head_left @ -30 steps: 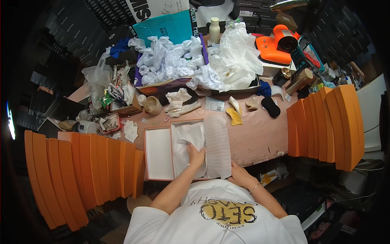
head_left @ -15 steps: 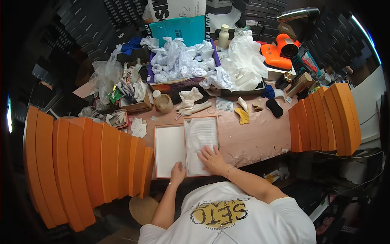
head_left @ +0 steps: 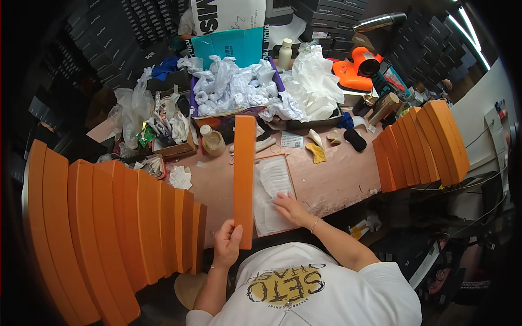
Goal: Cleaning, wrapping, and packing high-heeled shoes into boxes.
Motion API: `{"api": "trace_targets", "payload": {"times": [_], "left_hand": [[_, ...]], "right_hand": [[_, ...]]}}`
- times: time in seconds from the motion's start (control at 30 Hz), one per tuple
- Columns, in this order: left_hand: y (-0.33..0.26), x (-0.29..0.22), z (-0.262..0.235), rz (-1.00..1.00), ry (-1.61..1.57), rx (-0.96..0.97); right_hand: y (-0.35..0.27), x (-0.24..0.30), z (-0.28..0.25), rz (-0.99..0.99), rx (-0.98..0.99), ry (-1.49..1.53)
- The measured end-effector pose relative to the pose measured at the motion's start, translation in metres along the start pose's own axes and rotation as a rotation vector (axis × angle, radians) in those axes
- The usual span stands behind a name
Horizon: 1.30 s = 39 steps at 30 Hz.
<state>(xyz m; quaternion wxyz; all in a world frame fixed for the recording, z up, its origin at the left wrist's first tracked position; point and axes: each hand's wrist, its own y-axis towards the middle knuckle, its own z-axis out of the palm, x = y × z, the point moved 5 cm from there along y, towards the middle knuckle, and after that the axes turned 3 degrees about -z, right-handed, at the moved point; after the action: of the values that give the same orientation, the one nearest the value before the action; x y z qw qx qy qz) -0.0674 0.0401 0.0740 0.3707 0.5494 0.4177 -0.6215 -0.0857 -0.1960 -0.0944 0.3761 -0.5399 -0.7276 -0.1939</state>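
Note:
My left hand (head_left: 227,243) grips an orange box lid (head_left: 244,174) near its lower end, thumb on the outside. The lid is tipped up on edge, so its long narrow orange side faces me. Beside it lies the open shoebox-like box (head_left: 292,176), partly hidden behind the lid. White tissue paper (head_left: 273,182) covers what is inside. On that paper my right hand (head_left: 291,208) rests with its fingers stretched out, holding nothing.
Orange boxes (head_left: 122,223) stand in a row at left, more orange boxes (head_left: 435,146) at right. Behind are a purple-edged box of crumpled tissue (head_left: 234,87), a jar (head_left: 213,142), a yellow scrap (head_left: 315,153), a black pad (head_left: 355,139) and an orange device (head_left: 356,73).
The lid, lying flat with its white inside up beside the box, has been lifted and turned on edge by my left hand. My right hand stays on the tissue paper.

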Motion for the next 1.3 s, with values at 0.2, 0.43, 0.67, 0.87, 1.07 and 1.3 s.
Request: {"api": "trace_targets", "payload": {"times": [0.2,0.43,0.67,0.87,1.07,1.3], "left_hand": [[0.060,0.094,0.073,-0.388,-0.666,0.148],[0.013,0.139,0.011,-0.167,0.493,0.056],[0.038,0.219,-0.009,-0.431,-0.009,0.061],[0.044,0.192,0.003,-0.662,-0.286,0.180],[0.066,0.061,0.157,-0.238,-0.591,0.397],[0.062,-0.152,0.432,0.136,-0.607,0.829]], "right_hand": [[-0.062,0.000,-0.068,0.300,-0.606,1.502],[-0.073,-0.030,-0.004,0.513,-0.439,0.919],[-0.031,-0.044,0.046,0.510,-0.473,0.625],[-0.042,-0.013,0.032,0.371,-0.579,0.676],[-0.164,0.083,-0.177,0.044,-0.791,0.388],[-0.371,0.131,-0.387,-0.201,-1.469,0.026]]}}
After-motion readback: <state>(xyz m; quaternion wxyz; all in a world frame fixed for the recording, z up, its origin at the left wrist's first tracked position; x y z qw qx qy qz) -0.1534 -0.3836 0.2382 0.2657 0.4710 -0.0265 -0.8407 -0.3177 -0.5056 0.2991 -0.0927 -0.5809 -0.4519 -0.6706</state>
